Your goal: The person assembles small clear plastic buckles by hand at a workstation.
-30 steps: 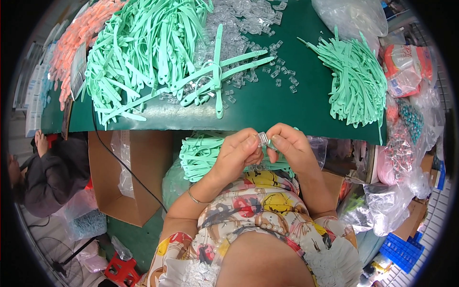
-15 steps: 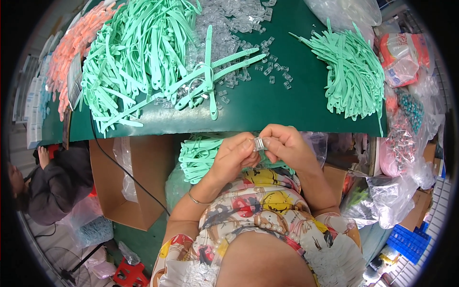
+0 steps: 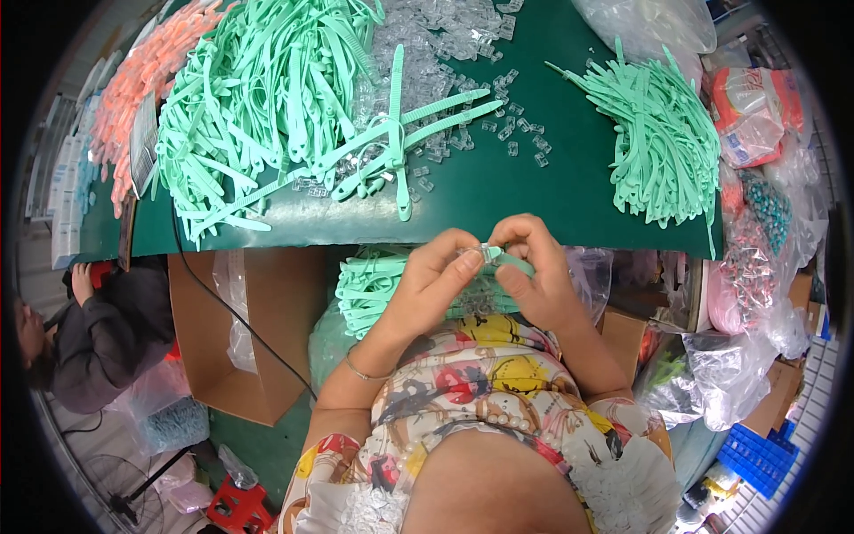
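Green table (image 3: 534,200), strap pile (image 3: 285,80) beyond; left hand (image 3: 440,276) closed on clear clip (image 3: 486,253), right hand (image 3: 541,267) on mint strap (image 3: 517,262)

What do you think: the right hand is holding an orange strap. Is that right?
Not quite: the strap is green, not orange, as the head view shows. The right hand is indeed holding it.

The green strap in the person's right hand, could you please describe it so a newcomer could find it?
Find the dark green table; at its near edge, the left hand and right hand work close together. The green strap shows in the right hand, beside a small clear clip. Unlike the piled straps, it alone is in hand.
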A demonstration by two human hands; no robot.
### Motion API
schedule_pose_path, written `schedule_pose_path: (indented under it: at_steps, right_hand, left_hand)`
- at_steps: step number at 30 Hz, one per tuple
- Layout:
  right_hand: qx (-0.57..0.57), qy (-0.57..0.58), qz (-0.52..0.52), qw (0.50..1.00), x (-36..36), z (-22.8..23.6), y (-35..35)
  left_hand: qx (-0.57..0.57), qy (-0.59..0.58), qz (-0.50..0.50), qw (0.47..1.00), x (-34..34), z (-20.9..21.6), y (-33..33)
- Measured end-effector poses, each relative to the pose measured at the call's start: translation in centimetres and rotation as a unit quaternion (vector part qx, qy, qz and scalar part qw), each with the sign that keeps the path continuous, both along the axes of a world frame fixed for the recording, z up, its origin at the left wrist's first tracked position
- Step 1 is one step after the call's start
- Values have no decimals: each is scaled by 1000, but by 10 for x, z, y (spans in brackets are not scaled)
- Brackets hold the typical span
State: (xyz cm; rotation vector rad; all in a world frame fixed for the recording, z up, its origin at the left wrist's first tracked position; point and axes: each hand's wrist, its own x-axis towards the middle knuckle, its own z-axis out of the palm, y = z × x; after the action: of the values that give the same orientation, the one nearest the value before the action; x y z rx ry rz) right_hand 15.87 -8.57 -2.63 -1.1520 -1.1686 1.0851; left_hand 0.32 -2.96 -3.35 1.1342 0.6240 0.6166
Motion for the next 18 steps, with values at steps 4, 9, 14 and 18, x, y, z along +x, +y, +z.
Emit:
schedule_pose_path:
  at_steps: [4,9,14,18]
  right_hand:
    - [98,-231,-20,968,2,-2,3]
    - [14,227,74,971,7,-13,-2]
    - [-18,65,1,998,-2,-10,4]
    - [62,-134,21,989,2,-13,6]
  left_hand:
    - [154,90,-13,984,-3,-4,4]
    - [72,-11,-22,997,-6,-5,5]
    - [-46,-17,6,999,-4,2,6]
    - [-88,-60,-41,993,-7,-3,7]
